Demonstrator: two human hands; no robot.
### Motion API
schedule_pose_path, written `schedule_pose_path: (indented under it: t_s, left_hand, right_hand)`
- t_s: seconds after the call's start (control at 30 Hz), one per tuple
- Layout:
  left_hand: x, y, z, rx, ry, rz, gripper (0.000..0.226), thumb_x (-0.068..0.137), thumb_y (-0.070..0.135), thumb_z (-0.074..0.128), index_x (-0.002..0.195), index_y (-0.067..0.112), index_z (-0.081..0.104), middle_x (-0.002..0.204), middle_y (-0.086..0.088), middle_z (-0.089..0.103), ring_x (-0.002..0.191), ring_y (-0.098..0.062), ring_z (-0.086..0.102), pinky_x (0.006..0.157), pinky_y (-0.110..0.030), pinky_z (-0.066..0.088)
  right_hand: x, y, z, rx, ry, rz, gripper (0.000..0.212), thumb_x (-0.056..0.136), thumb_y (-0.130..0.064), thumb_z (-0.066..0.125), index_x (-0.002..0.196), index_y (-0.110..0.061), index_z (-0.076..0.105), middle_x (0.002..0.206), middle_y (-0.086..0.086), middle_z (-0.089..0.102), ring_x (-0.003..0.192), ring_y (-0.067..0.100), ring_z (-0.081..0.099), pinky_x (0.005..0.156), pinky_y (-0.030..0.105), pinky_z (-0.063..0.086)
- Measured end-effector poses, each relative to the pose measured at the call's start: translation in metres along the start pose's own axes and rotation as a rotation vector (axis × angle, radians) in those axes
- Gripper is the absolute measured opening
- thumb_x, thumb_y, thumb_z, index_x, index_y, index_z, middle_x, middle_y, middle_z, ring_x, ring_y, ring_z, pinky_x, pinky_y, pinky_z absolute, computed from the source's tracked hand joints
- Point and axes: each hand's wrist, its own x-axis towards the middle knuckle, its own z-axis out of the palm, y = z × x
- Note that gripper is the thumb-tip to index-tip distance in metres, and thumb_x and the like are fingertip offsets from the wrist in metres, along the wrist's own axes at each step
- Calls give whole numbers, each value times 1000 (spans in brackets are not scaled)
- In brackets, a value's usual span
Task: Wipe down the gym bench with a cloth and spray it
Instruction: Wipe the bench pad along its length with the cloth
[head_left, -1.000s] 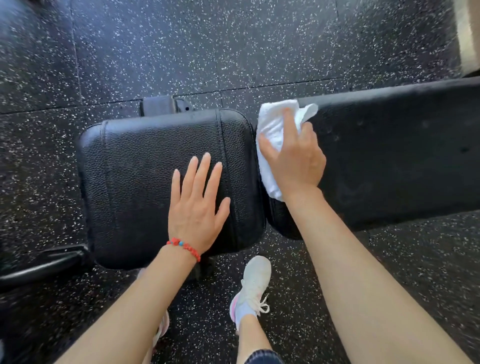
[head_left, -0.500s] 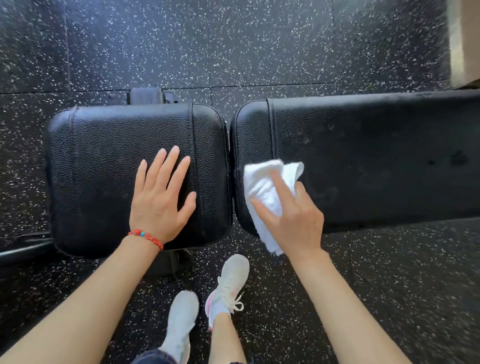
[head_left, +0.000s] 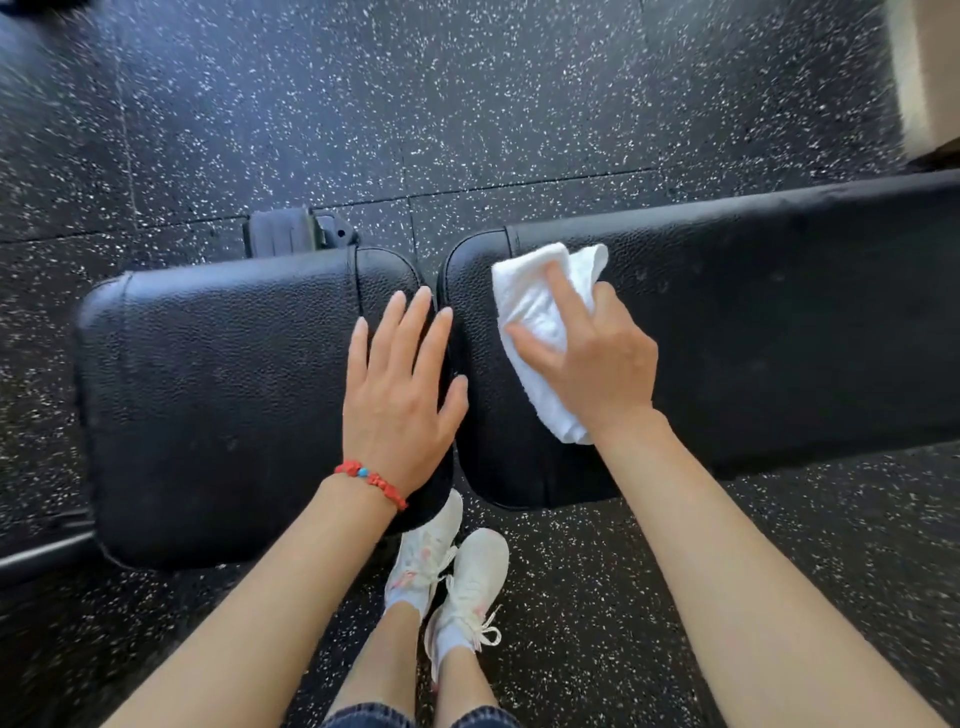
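Note:
The black gym bench has a short seat pad on the left and a long back pad on the right, with a narrow gap between them. My left hand lies flat on the seat pad's right end, fingers straight and spread, fingertips at the gap. My right hand holds a folded white cloth down on the left end of the back pad, index finger and thumb stretched over it, the other fingers curled at its bunched right edge. A tail of cloth sticks out below the wrist. No spray bottle is in view.
Black speckled rubber floor surrounds the bench. My feet in white trainers stand by the near side, below the gap. A black frame part shows behind the seat pad and a dark bar at the lower left.
My right hand has slid the cloth from the near edge of the back pad up toward its far edge. My left hand now sits closer to the gap between the pads.

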Motion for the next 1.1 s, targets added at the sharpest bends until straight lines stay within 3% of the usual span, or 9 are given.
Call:
schedule_pose_path:
  t_s: [0.23, 0.37, 0.43, 0.53, 0.7, 0.77, 0.87, 0.93, 1.1]
  left_hand:
    - [15, 1, 17, 79, -140, 89, 56, 90, 33, 39, 139, 7, 39, 147, -13, 35, 134, -32, 34, 111, -51, 18]
    - [13, -2, 21, 93, -124, 97, 55, 91, 34, 39, 140, 8, 37, 148, -13, 34, 135, -31, 33, 112, -49, 16]
    - [13, -1, 21, 93, -120, 98, 55, 91, 33, 40, 140, 8, 37, 148, -13, 34, 134, -31, 34, 112, -49, 16]
    - [14, 0, 22, 98, -115, 93, 55, 90, 32, 40, 140, 8, 38, 148, -13, 35, 134, -32, 35, 111, -50, 17]
    - [15, -2, 22, 92, -146, 91, 56, 91, 34, 38, 141, 8, 35, 149, -14, 32, 136, -32, 31, 112, -50, 14]
    - [15, -1, 20, 83, -150, 83, 56, 91, 34, 38, 140, 8, 36, 148, -14, 33, 135, -32, 31, 112, -50, 15]
    - [17, 3, 16, 66, -140, 69, 55, 89, 32, 39, 138, 6, 39, 147, -16, 36, 135, -34, 31, 111, -52, 17]
    - [18, 8, 14, 45, -129, 71, 55, 89, 31, 40, 137, 5, 41, 146, -18, 36, 135, -35, 29, 111, -53, 16]
    - [27, 26, 14, -21, -158, 106, 55, 89, 31, 38, 136, 4, 42, 146, -18, 35, 136, -34, 27, 111, -52, 16]
  right_hand:
    - [5, 14, 3, -40, 31, 48, 55, 75, -61, 57, 111, -20, 67, 62, 7, 52, 49, 19, 49, 37, 23, 35]
    - [25, 48, -3, 14, 5, 459, 56, 76, -55, 62, 121, -23, 59, 80, 18, 56, 70, 34, 57, 53, 31, 32]
    - [32, 63, -2, 18, -3, 570, 56, 79, -54, 59, 126, -25, 54, 90, 21, 57, 80, 37, 56, 59, 34, 29]
    - [29, 43, -1, -28, -30, 489, 52, 84, -51, 52, 126, -20, 54, 89, 21, 59, 79, 34, 58, 55, 34, 36]
    - [13, 14, 2, -198, -1, 45, 45, 86, -54, 49, 106, -19, 68, 57, 3, 53, 48, 16, 50, 40, 26, 39]
    - [14, 43, -1, -231, 2, 84, 47, 85, -57, 49, 108, -20, 68, 59, 5, 52, 49, 18, 51, 38, 26, 37]
    - [11, 82, -12, -69, -55, 506, 54, 81, -55, 51, 122, -21, 57, 80, 18, 56, 69, 34, 57, 49, 33, 39]
    - [3, 79, -13, 30, -104, 629, 56, 82, -54, 46, 129, -23, 50, 95, 22, 57, 81, 37, 56, 59, 40, 45]
    - [-53, 10, -19, -99, -10, 230, 45, 90, -48, 48, 111, -13, 67, 58, 7, 49, 49, 22, 46, 41, 28, 40]
